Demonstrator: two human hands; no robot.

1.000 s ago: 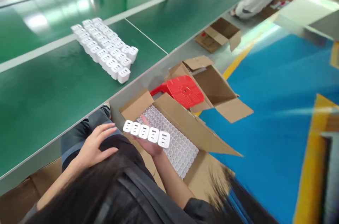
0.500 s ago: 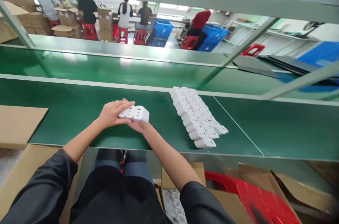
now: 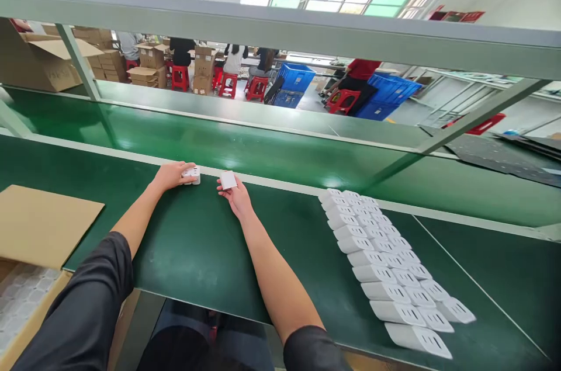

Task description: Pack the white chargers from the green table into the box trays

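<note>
At the far side of the green bench, my left hand point(image 3: 172, 174) is closed around a couple of white chargers point(image 3: 194, 176) with slotted ends, seemingly resting on the bench top. A short way to the right, my right hand point(image 3: 239, 196) holds a single white charger point(image 3: 228, 180), its plain side facing up and its fingers curled beneath. Farther right, slanting rows of similar white chargers point(image 3: 377, 260) lie side by side with their slotted ends facing me.
The green bench point(image 3: 193, 254) has a pale raised strip along its far edge. A cardboard flap point(image 3: 48, 222) overlaps its left end, above an open box of white pieces point(image 3: 21, 301). A metal frame bar point(image 3: 280, 26) crosses overhead. Several people sit beyond, near blue crates point(image 3: 293, 82).
My hands, together on a short row of chargers before, have separated. The left has gone to the bench's far edge with some; the right holds one. The view has tilted up.
</note>
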